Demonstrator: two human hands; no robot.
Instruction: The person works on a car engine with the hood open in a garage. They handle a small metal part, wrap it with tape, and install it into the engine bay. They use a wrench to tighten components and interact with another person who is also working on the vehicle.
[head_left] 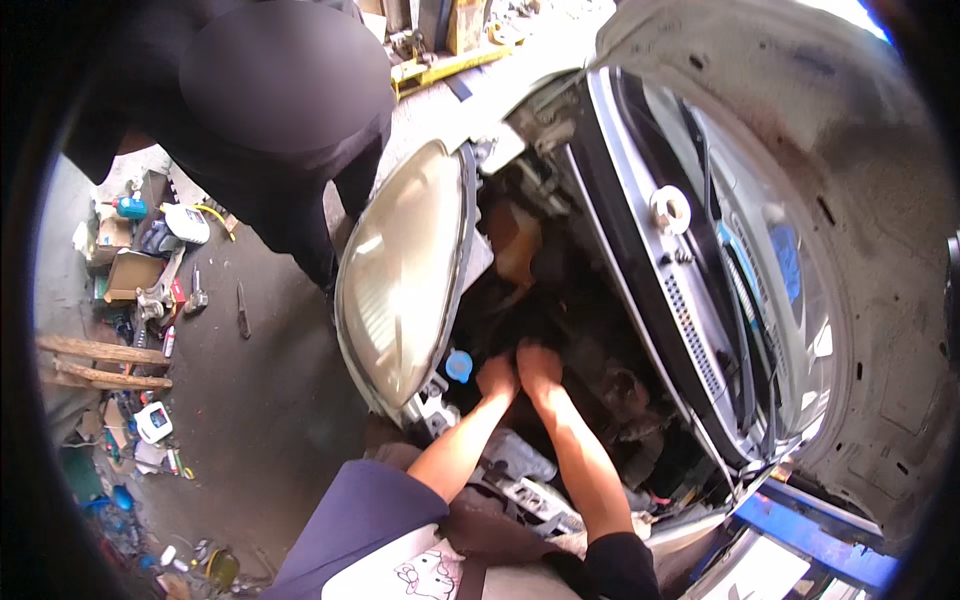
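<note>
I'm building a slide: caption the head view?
Left hand and right hand close together in an open engine bay, near a blue cap.

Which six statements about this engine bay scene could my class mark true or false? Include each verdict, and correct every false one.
1. The person's left hand and right hand both reach into the dark engine bay. True.
2. Both hands wear thick gloves. False: both are bare.
3. Another person in dark clothing is beyond the large, clouded, clear-lensed headlight. True.
4. The headlight lies to the right of both hands. False: it lies to their left.
5. A round blue plastic cap is left of both hands. True.
6. The bay's cover is closed. False: the large grey metal hood stands raised.
</note>
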